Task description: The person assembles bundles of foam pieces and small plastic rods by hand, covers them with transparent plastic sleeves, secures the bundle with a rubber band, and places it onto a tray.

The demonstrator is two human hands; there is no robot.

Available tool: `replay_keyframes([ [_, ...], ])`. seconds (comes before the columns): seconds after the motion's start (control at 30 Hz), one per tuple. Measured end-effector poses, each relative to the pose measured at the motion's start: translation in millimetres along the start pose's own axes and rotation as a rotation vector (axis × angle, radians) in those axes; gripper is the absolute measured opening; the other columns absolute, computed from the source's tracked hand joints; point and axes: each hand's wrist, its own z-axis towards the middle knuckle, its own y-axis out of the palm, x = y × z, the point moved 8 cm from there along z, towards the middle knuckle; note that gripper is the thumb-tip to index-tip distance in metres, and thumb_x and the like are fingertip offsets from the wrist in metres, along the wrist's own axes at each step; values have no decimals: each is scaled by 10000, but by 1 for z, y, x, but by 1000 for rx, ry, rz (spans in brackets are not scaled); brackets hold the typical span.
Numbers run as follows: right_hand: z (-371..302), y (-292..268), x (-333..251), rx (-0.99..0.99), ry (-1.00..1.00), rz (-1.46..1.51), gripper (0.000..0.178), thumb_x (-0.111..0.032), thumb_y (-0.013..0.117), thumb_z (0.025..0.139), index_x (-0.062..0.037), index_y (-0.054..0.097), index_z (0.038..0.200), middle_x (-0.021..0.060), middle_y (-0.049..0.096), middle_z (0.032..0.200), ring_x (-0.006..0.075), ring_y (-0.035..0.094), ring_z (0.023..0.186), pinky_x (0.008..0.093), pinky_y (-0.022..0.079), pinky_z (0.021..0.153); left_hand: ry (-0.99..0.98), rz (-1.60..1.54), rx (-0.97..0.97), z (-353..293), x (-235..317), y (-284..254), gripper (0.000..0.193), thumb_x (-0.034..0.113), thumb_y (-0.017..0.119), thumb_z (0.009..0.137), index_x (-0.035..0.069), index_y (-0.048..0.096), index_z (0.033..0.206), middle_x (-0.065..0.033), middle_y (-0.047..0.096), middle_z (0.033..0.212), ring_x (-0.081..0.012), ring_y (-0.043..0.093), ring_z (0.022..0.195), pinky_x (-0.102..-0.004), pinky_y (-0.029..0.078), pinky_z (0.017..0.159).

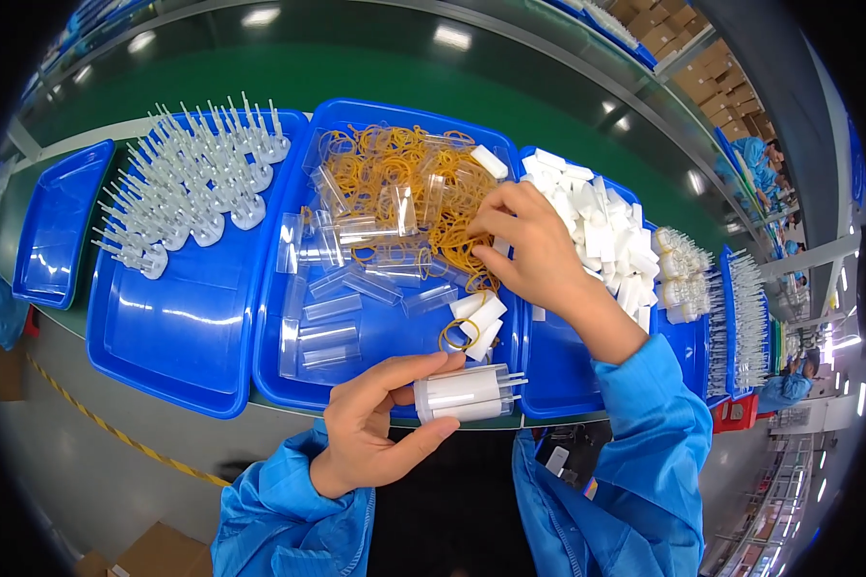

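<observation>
My left hand (385,418) is wrapped round a clear plastic sleeve (443,394) lying on its side. White blocks show inside it, and thin clear prongs stick out of its right end. My right hand (529,245) is in the pile of tan rubber bands (404,168), thumb and fingertips curled in on a band at the pile's right edge. Exactly which band they grip is partly hidden. One loose band lies just above my left fingers, beside a few white blocks (479,317). Clear plastic sheets or sleeves (332,308) lie in the same blue tray (289,380).
To the left, a blue tray (173,346) holds clear pronged bases (202,178); a smaller blue tray (63,226) sits beyond it. White blocks (597,221) fill the tray at right, and bundled assemblies (683,274) stand farther right. A green conveyor belt (356,67) runs behind the trays.
</observation>
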Motion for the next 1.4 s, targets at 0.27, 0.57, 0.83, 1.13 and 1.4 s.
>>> replay_keyframes([
  [0.27, -4, 4, 41, 115, 691, 1404, 40, -45, 638, 857, -13, 662, 860, 71, 637, 825, 142, 587, 759, 238, 451, 669, 18, -83, 39, -2, 0, -12, 443, -36, 691, 839, -75, 543, 1255, -268, 562, 1269, -334, 575, 1194, -406, 532, 963],
  [0.57, -28, -1, 14, 84, 787, 1938, 151, -65, 551, 930, -15, 622, 1054, 211, 641, 1200, 211, 684, 893, 240, 525, 662, -28, -280, 327, -11, -9, -25, 438, 58, 638, 918, -55, 470, 1307, -214, 574, 1265, -299, 583, 1177, -417, 517, 971],
  [0.83, -62, -55, -83, 24, 151, 701, 632, -46, 819, 665, -118, 628, 1263, 150, 542, 1371, 166, 701, 788, 251, 537, 631, -115, -436, 306, -19, -4, -4, 422, 48, 599, 938, -44, 462, 1326, -196, 586, 1256, -295, 610, 1143, -428, 548, 932],
  [1.13, -102, -17, -89, -204, 360, 642, 258, -236, 762, 789, -72, 641, 947, 115, 673, 1004, 214, 648, 950, 403, 439, 967, -127, -745, 78, -34, -21, 17, 458, 77, 589, 944, -30, 443, 1365, -198, 567, 1292, -305, 580, 1186, -425, 499, 988],
  [1.4, -148, -2, -96, 295, -200, 2369, 261, -90, 433, 947, 13, 653, 1042, 121, 672, 1074, 120, 487, 643, 282, 468, 884, -291, -1299, 100, -42, -40, 43, 600, 112, 599, 947, 17, 298, 1458, -190, 465, 1396, -335, 504, 1274, -454, 500, 1025],
])
